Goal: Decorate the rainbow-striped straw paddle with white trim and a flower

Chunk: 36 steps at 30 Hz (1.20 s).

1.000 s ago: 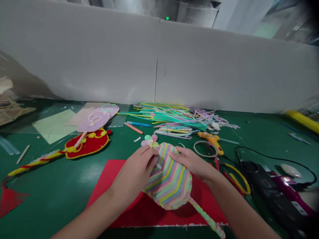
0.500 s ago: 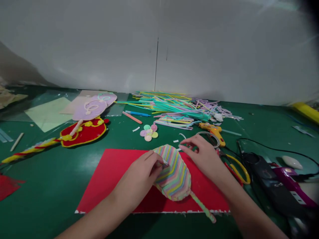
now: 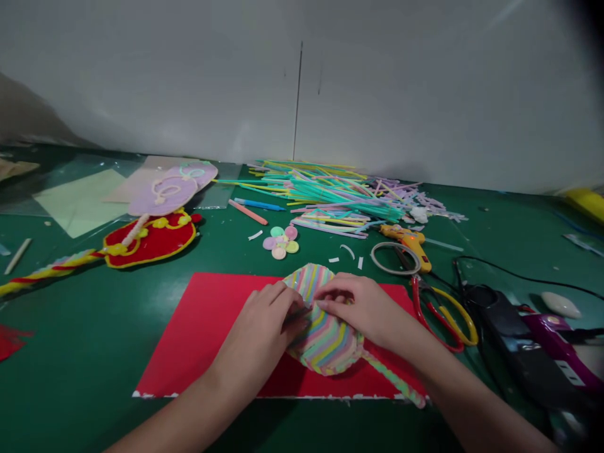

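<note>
A hand fan with pastel zigzag stripes and a twisted handle lies on a red board. My left hand rests at the fan's left side, its fingers pinched on a small white strip, mostly hidden. Over the fan's upper middle, my right hand is closed in a pinch, fingertips close to the left ones. What the right fingertips hold, if anything, is too small to make out. Beyond the board sit a pastel flower of round discs and a few white scraps.
Pipe cleaners lie heaped at the back. To the right are a glue gun, a tape ring, scissors and a power strip with cables. A red fan and a purple fan lie left.
My right hand has moved left and toward me, from the board's far edge onto the fan beside my left fingertips. A white scrap now shows where it was. The view has shifted slightly.
</note>
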Available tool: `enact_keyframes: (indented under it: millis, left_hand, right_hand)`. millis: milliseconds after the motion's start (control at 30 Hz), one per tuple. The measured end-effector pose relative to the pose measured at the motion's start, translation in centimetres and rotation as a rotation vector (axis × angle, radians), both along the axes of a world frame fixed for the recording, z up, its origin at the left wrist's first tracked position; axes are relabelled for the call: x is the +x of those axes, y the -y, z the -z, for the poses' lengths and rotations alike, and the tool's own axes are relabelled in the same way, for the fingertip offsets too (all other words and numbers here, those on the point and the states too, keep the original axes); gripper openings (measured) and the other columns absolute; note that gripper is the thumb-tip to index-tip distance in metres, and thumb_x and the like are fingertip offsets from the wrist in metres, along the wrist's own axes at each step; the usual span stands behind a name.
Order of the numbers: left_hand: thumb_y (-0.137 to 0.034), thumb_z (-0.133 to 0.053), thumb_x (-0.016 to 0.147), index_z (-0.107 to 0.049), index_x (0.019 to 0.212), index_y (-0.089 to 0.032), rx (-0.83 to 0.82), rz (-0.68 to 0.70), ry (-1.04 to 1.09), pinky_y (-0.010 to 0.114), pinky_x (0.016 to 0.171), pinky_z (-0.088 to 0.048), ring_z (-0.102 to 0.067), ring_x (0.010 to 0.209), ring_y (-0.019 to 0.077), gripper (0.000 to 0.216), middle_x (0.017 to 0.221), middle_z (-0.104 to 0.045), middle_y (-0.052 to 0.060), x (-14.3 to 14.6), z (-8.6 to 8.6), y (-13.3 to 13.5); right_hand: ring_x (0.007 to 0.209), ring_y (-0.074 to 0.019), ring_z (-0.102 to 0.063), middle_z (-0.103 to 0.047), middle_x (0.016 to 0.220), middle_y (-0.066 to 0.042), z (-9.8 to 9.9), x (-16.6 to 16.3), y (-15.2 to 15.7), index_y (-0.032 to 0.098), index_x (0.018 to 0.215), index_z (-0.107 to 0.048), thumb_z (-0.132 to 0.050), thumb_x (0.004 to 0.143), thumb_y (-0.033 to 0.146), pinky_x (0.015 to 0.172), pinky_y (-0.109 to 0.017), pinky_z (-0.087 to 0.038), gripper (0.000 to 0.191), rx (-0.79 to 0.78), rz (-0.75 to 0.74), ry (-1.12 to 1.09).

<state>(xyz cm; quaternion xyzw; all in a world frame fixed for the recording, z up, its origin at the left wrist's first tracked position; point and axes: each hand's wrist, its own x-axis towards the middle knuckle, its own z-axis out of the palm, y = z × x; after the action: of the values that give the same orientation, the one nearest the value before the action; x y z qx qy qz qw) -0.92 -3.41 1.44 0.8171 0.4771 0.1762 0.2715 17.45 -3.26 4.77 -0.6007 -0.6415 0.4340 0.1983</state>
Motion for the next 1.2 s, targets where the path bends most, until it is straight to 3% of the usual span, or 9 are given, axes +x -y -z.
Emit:
enact_keyframes:
  millis: [433, 533, 667, 733, 833, 900, 1033, 1100, 1200]
  left_hand:
    - [-0.022, -0.064, 0.079, -0.056, 0.091, -0.025, 0.088, -0.018, 0.006, 0.036, 0.077, -0.037, -0.050, 0.092, 0.0203, 0.015, 0.097, -0.054, 0.001, -0.2, 0.8, -0.4]
    - [-0.020, -0.064, 0.078, -0.055, 0.093, -0.025, 0.095, -0.027, 0.025, 0.037, 0.080, -0.037, -0.050, 0.095, 0.0205, 0.019, 0.100, -0.054, 0.001, -0.3, 0.9, -0.4]
    - [-0.018, -0.068, 0.074, -0.054, 0.092, -0.024, 0.060, -0.048, 0.042, 0.037, 0.081, -0.037, -0.049, 0.098, 0.0207, 0.023, 0.102, -0.054, 0.000, -0.3, 0.6, -0.5]
    - [-0.019, -0.068, 0.074, -0.055, 0.089, -0.024, 0.039, -0.040, 0.044, 0.036, 0.080, -0.037, -0.050, 0.096, 0.0202, 0.020, 0.099, -0.054, 0.000, -0.3, 0.5, -0.6]
    - [-0.019, -0.066, 0.076, -0.056, 0.089, -0.024, 0.038, -0.015, 0.053, 0.035, 0.079, -0.036, -0.050, 0.095, 0.0195, 0.017, 0.099, -0.055, 0.000, -0.3, 0.5, -0.6]
    - [-0.019, -0.066, 0.077, -0.057, 0.090, -0.025, 0.044, -0.003, 0.063, 0.035, 0.080, -0.036, -0.050, 0.096, 0.0196, 0.017, 0.100, -0.055, 0.000, -0.3, 0.6, -0.7]
    - [-0.022, -0.066, 0.077, -0.057, 0.092, -0.026, 0.040, 0.011, 0.068, 0.035, 0.081, -0.035, -0.050, 0.097, 0.0195, 0.018, 0.102, -0.054, 0.000, -0.5, 0.8, -0.9]
    - [-0.023, -0.066, 0.077, -0.057, 0.093, -0.026, 0.044, 0.025, 0.071, 0.035, 0.082, -0.034, -0.049, 0.098, 0.0194, 0.019, 0.103, -0.054, 0.000, -0.5, 0.8, -1.0]
    - [-0.028, -0.062, 0.081, -0.057, 0.092, -0.026, 0.044, 0.050, 0.074, 0.035, 0.081, -0.033, -0.050, 0.098, 0.0189, 0.012, 0.101, -0.055, 0.000, -0.5, 0.4, -1.2]
  right_hand:
    - [0.065, -0.0132, -0.054, -0.061, 0.072, -0.001, 0.3, 0.0, -1.1, 0.017, 0.077, -0.065, -0.059, 0.075, 0.016, 0.060, -0.025, -0.041, 0.007, -0.154, -0.053, 0.004]
    - [0.063, -0.0132, -0.053, -0.059, 0.072, 0.000, 0.6, 0.2, -1.1, 0.018, 0.080, -0.063, -0.061, 0.074, 0.020, 0.058, -0.025, -0.042, 0.006, -0.066, 0.013, 0.064]
    - [0.079, -0.0171, -0.057, -0.060, 0.091, -0.006, 1.6, 1.2, -1.2, 0.018, 0.087, -0.061, -0.063, 0.074, 0.030, 0.073, -0.031, -0.045, 0.017, 0.213, 0.217, 0.181]
    - [0.081, -0.0190, -0.058, -0.061, 0.090, -0.007, 2.2, 1.5, -1.2, 0.017, 0.095, -0.059, -0.063, 0.075, 0.037, 0.073, -0.033, -0.047, 0.029, 0.143, 0.251, 0.126]
    - [0.090, -0.0212, -0.060, -0.062, 0.098, -0.008, 2.9, 1.4, -1.1, 0.019, 0.117, -0.051, -0.066, 0.072, 0.043, 0.076, -0.034, -0.049, 0.053, -0.009, 0.177, -0.056]
    - [0.103, -0.0230, -0.057, -0.059, 0.111, -0.008, 3.1, 1.1, -0.8, 0.023, 0.125, -0.046, -0.070, 0.069, 0.039, 0.084, -0.037, -0.047, 0.062, 0.092, 0.156, -0.056]
    - [0.107, -0.0229, -0.052, -0.055, 0.108, -0.007, 2.5, 1.0, -0.3, 0.024, 0.098, -0.064, -0.065, 0.076, 0.026, 0.093, -0.039, -0.041, 0.022, 0.458, 0.110, 0.122]
    - [0.102, -0.0211, -0.053, -0.056, 0.100, -0.006, 2.1, 1.0, -0.1, 0.024, 0.089, -0.066, -0.063, 0.079, 0.022, 0.089, -0.036, -0.042, 0.011, 0.475, 0.051, 0.128]
    - [0.093, -0.0191, -0.055, -0.057, 0.091, -0.004, 1.7, 0.9, 0.1, 0.022, 0.084, -0.066, -0.064, 0.079, 0.020, 0.081, -0.033, -0.044, 0.006, 0.359, -0.001, 0.133]
